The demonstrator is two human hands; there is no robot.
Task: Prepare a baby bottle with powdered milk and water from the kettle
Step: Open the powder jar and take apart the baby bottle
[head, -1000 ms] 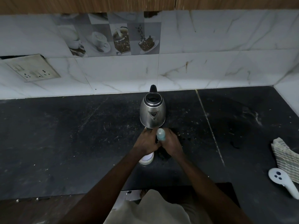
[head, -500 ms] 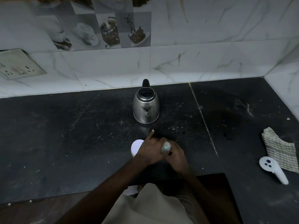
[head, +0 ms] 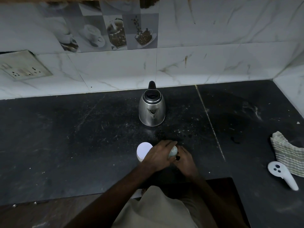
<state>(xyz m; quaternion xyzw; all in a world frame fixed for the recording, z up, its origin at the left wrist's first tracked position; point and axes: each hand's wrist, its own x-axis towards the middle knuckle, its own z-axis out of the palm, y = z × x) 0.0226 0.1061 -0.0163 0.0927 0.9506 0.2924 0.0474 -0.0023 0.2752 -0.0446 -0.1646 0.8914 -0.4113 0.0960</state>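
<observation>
Item 1, far left: socket plate (head: 24, 65) set in the marble-tiled wall, well apart from the work. Item 2: dark stone counter (head: 65, 137), scratched and speckled with pale crumbs and a few dark drops near its middle. Item 3: round tub (head: 143, 150) with a white lid on, presumably the milk powder, standing just beside the left hand's knuckles. Item 4: steel kettle (head: 151, 109), upright, lid down, spout toward the person, near the back wall and apart from both hands. Item 5: left hand (head: 158, 157), fingers curled over the pale green top of the baby bottle (head: 173, 151), which stands at the counter's front edge, directly before the kettle. Item 6: right hand (head: 185, 160), curled in from the other side and apparently gripping the bottle lower down; its fingertips are hidden, as is the bottle's body, so the fill level cannot be told. Item 7, far right: striped cloth (head: 286, 153), crumpled, with a white plastic handle (head: 282, 174) lying against its near edge. Hazards, as judged: a twist at the top with too loose a hold below could tip the bottle and spill it off the front edge; the left wrist could knock the tub aside; poor light makes a crooked, leaking cap easy to miss.
</observation>
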